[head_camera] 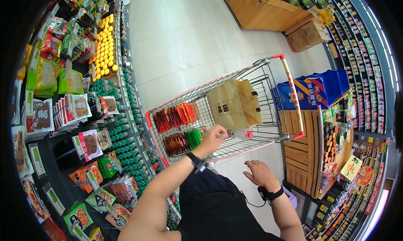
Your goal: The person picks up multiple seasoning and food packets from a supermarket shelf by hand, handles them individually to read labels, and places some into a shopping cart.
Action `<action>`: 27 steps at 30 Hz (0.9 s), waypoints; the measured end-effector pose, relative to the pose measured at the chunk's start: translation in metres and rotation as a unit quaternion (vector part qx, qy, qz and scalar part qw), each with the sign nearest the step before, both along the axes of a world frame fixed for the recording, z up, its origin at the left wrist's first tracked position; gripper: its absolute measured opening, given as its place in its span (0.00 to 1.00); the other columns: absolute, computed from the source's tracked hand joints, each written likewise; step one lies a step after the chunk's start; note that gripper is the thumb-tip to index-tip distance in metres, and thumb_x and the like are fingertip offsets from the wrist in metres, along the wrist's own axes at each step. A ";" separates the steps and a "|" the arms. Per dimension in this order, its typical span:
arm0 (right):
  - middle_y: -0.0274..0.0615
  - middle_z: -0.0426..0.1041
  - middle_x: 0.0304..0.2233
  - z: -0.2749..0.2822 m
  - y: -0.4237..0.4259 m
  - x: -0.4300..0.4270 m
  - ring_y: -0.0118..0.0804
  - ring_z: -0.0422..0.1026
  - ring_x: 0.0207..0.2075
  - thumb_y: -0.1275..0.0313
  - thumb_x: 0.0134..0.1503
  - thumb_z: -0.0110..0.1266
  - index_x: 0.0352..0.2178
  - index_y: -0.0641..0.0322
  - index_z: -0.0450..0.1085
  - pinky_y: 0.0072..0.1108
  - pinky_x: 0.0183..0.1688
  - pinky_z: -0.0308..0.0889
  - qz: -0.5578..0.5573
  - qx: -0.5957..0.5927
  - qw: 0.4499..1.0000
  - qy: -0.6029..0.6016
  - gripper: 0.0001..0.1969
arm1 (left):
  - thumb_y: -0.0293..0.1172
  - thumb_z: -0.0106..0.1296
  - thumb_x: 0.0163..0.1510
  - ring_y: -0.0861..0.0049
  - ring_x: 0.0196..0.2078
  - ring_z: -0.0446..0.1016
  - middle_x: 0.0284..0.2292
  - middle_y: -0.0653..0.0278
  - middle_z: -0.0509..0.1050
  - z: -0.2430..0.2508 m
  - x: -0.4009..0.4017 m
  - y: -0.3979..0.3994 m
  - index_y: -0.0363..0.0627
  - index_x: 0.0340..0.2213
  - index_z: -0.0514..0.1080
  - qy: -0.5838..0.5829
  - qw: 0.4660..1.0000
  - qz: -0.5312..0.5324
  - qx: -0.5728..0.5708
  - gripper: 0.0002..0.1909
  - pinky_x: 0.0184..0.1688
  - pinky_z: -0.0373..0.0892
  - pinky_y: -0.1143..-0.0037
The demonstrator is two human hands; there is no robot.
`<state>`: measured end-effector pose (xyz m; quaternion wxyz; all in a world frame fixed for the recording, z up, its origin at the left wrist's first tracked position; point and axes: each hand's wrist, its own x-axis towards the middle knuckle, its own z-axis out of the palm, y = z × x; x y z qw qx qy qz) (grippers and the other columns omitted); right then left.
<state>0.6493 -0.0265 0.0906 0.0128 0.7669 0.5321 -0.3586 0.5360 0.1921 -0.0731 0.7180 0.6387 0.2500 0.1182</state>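
Note:
My left hand (pixel 216 136) is over the near side of a wire shopping cart (pixel 176 99), its fingers curled and somewhat blurred; whether it holds something is unclear. Close to it are green packets (pixel 194 138) and a clear bottle with a red cap (pixel 241 133), both inside the cart. A tan bag (pixel 223 105) with dark handle tabs stands in the cart beside the bottle. Rows of red packets (pixel 167 118) and dark red-brown packets (pixel 176 144) fill the cart's left end. My right hand (pixel 260 174) is outside the cart, fingers apart, holding nothing.
At left, a tall shelf holds hanging food packets (pixel 75 105), green-capped jars (pixel 119 135) and yellow-capped bottles (pixel 105 52). A wooden display stand (pixel 299 152) with blue boxes (pixel 315 89) is close right. Cartons (pixel 307 36) stand on the floor farther off.

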 end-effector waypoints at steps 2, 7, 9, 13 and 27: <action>0.54 0.74 0.37 -0.003 -0.011 0.002 0.56 0.73 0.39 0.61 0.56 0.56 0.45 0.63 0.67 0.37 0.44 0.68 -0.025 -0.022 0.999 -0.019 0.20 | 0.32 0.53 0.59 0.79 0.40 0.71 0.42 0.63 0.73 -0.081 -0.007 0.033 0.42 0.39 0.71 0.028 0.978 0.103 -0.178 0.09 0.37 0.69 0.76; 0.54 0.76 0.36 -0.038 -0.048 -0.003 0.54 0.74 0.39 0.62 0.56 0.56 0.44 0.64 0.68 0.36 0.43 0.70 -0.102 -0.057 0.990 0.073 0.19 | 0.42 0.54 0.57 0.60 0.56 0.61 0.53 0.51 0.63 -0.167 -0.018 0.077 0.39 0.50 0.67 0.277 0.944 0.179 -0.001 0.25 0.57 0.61 0.66; 0.54 0.76 0.36 -0.044 -0.055 -0.010 0.53 0.74 0.39 0.63 0.56 0.56 0.44 0.65 0.68 0.36 0.43 0.70 -0.131 -0.092 0.983 0.089 0.19 | 0.43 0.55 0.55 0.55 0.60 0.54 0.56 0.47 0.55 -0.182 -0.022 0.079 0.36 0.51 0.66 0.294 0.944 0.144 -0.037 0.27 0.62 0.53 0.66; 0.53 0.76 0.36 -0.052 -0.057 -0.015 0.50 0.75 0.39 0.64 0.56 0.56 0.43 0.67 0.69 0.34 0.43 0.70 -0.176 -0.082 0.975 0.106 0.18 | 0.41 0.54 0.55 0.52 0.60 0.56 0.58 0.45 0.53 -0.190 -0.008 0.072 0.30 0.53 0.62 0.290 0.955 0.055 -0.019 0.31 0.63 0.54 0.66; 0.53 0.76 0.35 -0.064 -0.036 -0.009 0.51 0.75 0.39 0.65 0.56 0.56 0.43 0.68 0.69 0.33 0.43 0.70 -0.089 -0.073 0.986 0.120 0.17 | 0.27 0.56 0.51 0.74 0.32 0.79 0.28 0.56 0.80 -0.187 -0.034 0.068 0.35 0.34 0.80 0.205 0.956 0.191 -0.082 0.10 0.38 0.71 0.75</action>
